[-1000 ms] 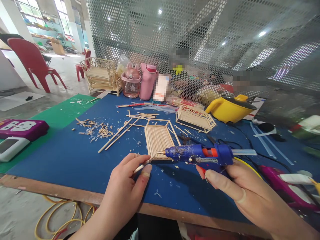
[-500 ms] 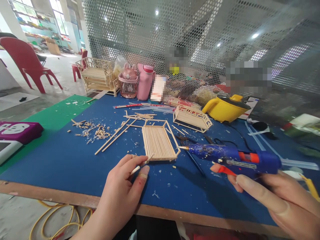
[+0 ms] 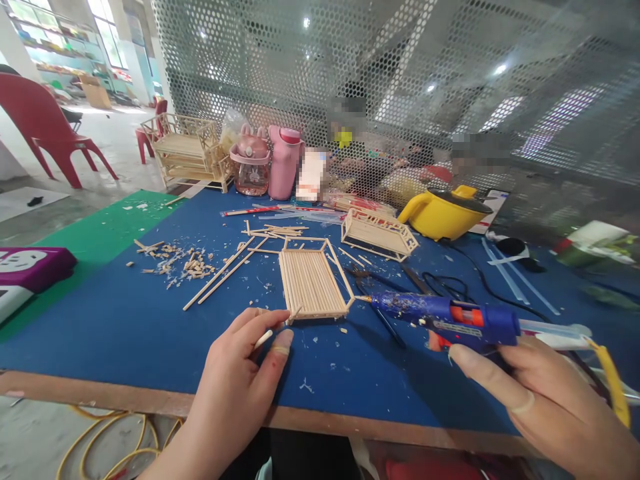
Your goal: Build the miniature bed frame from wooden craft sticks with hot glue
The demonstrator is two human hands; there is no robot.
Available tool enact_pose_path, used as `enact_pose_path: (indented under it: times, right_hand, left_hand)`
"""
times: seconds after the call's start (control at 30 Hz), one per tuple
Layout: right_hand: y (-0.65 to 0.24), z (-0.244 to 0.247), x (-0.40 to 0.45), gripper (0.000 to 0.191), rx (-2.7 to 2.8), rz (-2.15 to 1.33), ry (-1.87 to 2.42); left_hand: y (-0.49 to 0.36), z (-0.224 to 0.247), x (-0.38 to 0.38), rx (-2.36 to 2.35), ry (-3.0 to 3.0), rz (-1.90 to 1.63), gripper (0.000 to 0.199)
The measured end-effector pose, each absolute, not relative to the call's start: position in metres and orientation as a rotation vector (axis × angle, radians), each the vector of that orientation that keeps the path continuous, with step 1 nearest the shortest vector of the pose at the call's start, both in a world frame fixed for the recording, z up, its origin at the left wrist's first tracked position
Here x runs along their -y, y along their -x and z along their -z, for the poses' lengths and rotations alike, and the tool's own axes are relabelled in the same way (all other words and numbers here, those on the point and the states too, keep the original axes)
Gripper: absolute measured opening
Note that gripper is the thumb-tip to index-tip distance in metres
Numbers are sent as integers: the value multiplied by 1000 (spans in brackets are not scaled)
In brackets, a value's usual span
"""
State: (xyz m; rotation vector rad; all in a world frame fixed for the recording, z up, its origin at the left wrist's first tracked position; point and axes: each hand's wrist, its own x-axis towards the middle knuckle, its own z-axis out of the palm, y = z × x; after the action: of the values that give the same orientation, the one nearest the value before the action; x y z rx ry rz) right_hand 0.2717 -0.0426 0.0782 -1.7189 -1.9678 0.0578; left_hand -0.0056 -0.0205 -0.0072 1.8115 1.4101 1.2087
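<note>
My left hand [image 3: 245, 373] is closed on a thin wooden stick [image 3: 264, 339], whose white end shows between thumb and fingers. Its fingertips reach the front left corner of a small stick-built platform [image 3: 313, 283], which lies on the blue mat and has a railing frame at its back and right. My right hand [image 3: 540, 393] grips a blue hot glue gun [image 3: 445, 317] with a red trigger. The gun's metal nozzle is at the platform's front right corner; whether it touches cannot be made out. A transparent glue stick [image 3: 545, 328] sticks out of the gun's rear.
Loose sticks [image 3: 220, 277] and cut scraps [image 3: 200, 263] lie left of the platform. Another stick piece [image 3: 380, 235], pliers [image 3: 385, 320] and a yellow pot [image 3: 445, 213] are at right. Pink bottles [image 3: 285, 160] and a larger stick model [image 3: 187, 150] stand behind, before a perforated metal screen.
The glue gun has levelled and turned slightly, its nozzle staying by the platform's front right corner, and my right hand has shifted back along it. My left hand is nearly still.
</note>
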Motion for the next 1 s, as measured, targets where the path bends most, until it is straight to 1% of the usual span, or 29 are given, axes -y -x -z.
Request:
enact_pose_path:
  times: [0.13,0.3,0.6,0.83,1.0]
  right_hand:
    - [-274,-76,43,33,2053,24,1626]
    - [-280,-72,40,31,2174,174,1500]
    - [-283,-65,40,31,2216,235,1507]
    - [-283,-65,42,36,2230,339,1504]
    - [-280,-64,43,31,2299,392,1465]
  left_hand:
    - [6,7,20,-1419,-1825,-1204,19]
    - [6,7,19,-1428,-1835,-1204,18]
    - [6,7,20,-1431,-1839,-1202,18]
    - [5,7,20,-1425,-1829,-1202,18]
    - [6,7,20,-1427,-1850,-1207,18]
